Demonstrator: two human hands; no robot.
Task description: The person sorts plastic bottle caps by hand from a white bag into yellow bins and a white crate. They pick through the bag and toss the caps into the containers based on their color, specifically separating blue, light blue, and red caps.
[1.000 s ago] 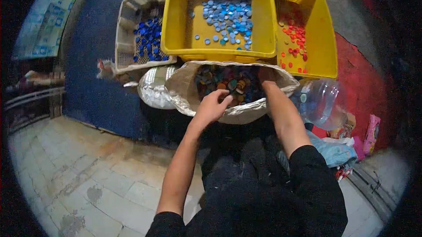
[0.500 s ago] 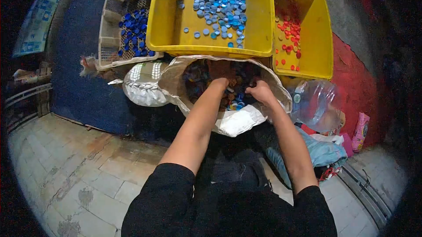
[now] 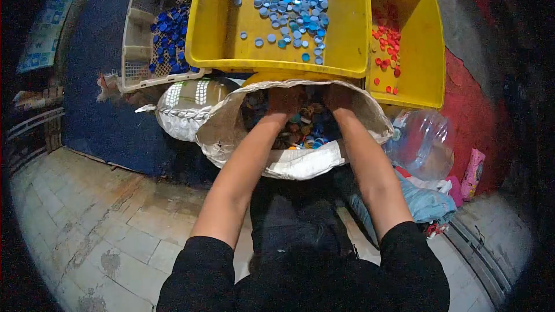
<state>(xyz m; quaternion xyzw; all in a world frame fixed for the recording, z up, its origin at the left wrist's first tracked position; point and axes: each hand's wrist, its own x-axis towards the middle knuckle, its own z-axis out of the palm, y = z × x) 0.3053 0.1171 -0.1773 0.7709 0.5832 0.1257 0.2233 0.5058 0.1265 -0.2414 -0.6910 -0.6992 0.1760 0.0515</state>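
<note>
Both hands reach down into a wide-mouthed white sack [image 3: 315, 160] holding bottle caps [image 3: 303, 130] of mixed colours. My left hand [image 3: 286, 100] is in the sack's shaded middle, among or just over the caps. To its right, my right hand [image 3: 340, 99] is sunk near the sack's far side. Shadow and the sack's depth hide the fingers of both hands, so whether they hold caps does not show. Some brown, blue and orange caps are visible between my forearms.
Beyond the sack stand a large yellow bin [image 3: 277, 64] with light blue caps, a white crate [image 3: 132, 52] with dark blue caps, and another yellow bin [image 3: 425, 80] with red caps. A tied white sack [image 3: 182, 112] lies left. A clear plastic jug [image 3: 425, 144] lies right.
My right hand has gone from near the sack's right rim deeper inside, toward the far side. My left hand stays inside, slightly further left. The sack's mouth looks spread wider.
</note>
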